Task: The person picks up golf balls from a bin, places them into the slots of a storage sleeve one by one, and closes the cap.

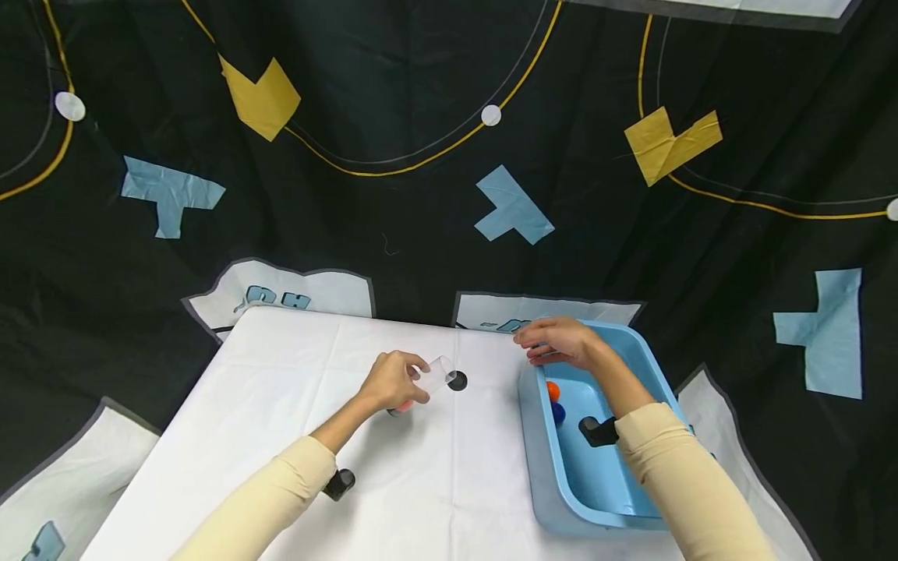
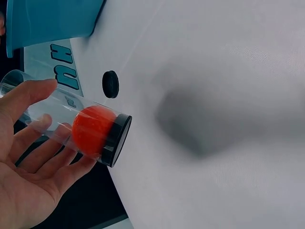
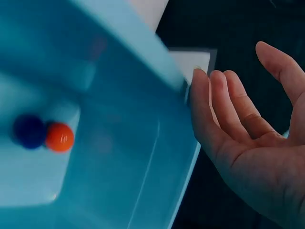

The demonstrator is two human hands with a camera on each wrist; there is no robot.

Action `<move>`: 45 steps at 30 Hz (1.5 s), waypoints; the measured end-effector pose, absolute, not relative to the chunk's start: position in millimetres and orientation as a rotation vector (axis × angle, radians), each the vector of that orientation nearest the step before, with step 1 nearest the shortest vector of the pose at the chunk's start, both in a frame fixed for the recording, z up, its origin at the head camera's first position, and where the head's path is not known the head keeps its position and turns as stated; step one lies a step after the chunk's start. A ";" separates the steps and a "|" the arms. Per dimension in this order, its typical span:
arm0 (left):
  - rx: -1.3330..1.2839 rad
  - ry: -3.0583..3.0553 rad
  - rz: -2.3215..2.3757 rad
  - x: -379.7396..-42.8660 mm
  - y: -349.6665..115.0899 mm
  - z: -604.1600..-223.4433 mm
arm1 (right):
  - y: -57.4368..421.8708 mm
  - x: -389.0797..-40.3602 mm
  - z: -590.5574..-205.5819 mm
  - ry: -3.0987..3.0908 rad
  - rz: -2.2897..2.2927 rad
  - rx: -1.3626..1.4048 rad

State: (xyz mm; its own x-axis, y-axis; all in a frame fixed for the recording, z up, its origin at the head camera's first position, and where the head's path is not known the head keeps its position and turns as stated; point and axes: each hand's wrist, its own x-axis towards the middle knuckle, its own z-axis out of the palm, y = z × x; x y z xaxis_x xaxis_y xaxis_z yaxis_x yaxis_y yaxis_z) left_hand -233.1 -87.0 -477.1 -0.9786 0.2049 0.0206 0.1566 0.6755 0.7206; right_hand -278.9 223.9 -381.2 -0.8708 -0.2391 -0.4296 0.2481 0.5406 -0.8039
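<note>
My left hand (image 1: 396, 380) holds a clear plastic tube (image 1: 436, 374) above the white table, thumb on one side and fingers on the other. The tube is tilted; in the left wrist view an orange ball (image 2: 93, 129) lies inside, against the black cap (image 2: 116, 140) on its lower end. A loose black cap (image 1: 457, 380) lies on the table just beyond the tube. My right hand (image 1: 557, 340) hovers over the far left corner of the blue bin (image 1: 536, 467), its fingers loosely bent with nothing in them. Whether it touches the rim I cannot tell.
Inside the bin, an orange ball (image 3: 60, 137) and a dark blue ball (image 3: 29, 131) sit side by side near the left wall. The white table (image 1: 295, 374) stretches left of the bin. A black cloth (image 1: 393, 234) with taped shapes hangs behind.
</note>
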 end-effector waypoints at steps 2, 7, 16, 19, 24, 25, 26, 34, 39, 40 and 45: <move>0.305 2.817 1.203 -233.7 -88.5 -476.0 | 236.1 -277.1 -378.3 2.302 -1.305 -0.012; 0.299 2.814 1.187 -234.2 -90.6 -477.7 | 263.7 -273.1 -384.6 2.353 -1.302 0.061; 0.289 2.813 1.171 -233.1 -89.7 -479.9 | 305.6 -266.9 -434.0 2.202 -1.325 0.380; 0.282 2.815 1.164 -231.7 -90.3 -481.4 | 314.3 -264.1 -451.0 2.132 -1.330 0.448; 0.268 2.823 1.159 -230.6 -90.9 -482.4 | 319.4 -261.7 -472.4 2.095 -1.330 0.500; 0.265 2.822 1.158 -230.5 -90.8 -482.2 | 319.2 -262.0 -475.7 2.088 -1.329 0.501; 0.265 2.823 1.159 -230.9 -90.8 -482.2 | 318.9 -262.4 -478.8 2.084 -1.328 0.509; 0.284 2.844 1.155 -232.0 -91.4 -479.8 | 315.9 -265.3 -495.6 2.034 -1.315 0.597; 0.295 2.857 1.137 -231.2 -92.7 -478.4 | 315.4 -263.2 -503.5 2.016 -1.326 0.671; 0.294 2.858 1.136 -231.0 -92.8 -478.0 | 315.4 -262.5 -504.9 2.017 -1.323 0.679; 0.289 2.866 1.135 -230.7 -93.2 -478.5 | 315.2 -258.6 -512.8 2.018 -1.330 0.708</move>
State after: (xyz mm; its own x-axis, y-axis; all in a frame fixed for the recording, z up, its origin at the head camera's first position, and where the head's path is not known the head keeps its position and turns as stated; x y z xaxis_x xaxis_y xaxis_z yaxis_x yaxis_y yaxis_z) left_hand -230.7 -93.2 -478.5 -0.9815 0.1894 0.0268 0.1564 0.7140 0.6825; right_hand -258.6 315.2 -512.8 -0.6691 0.1004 -0.7364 0.7163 0.3511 -0.6030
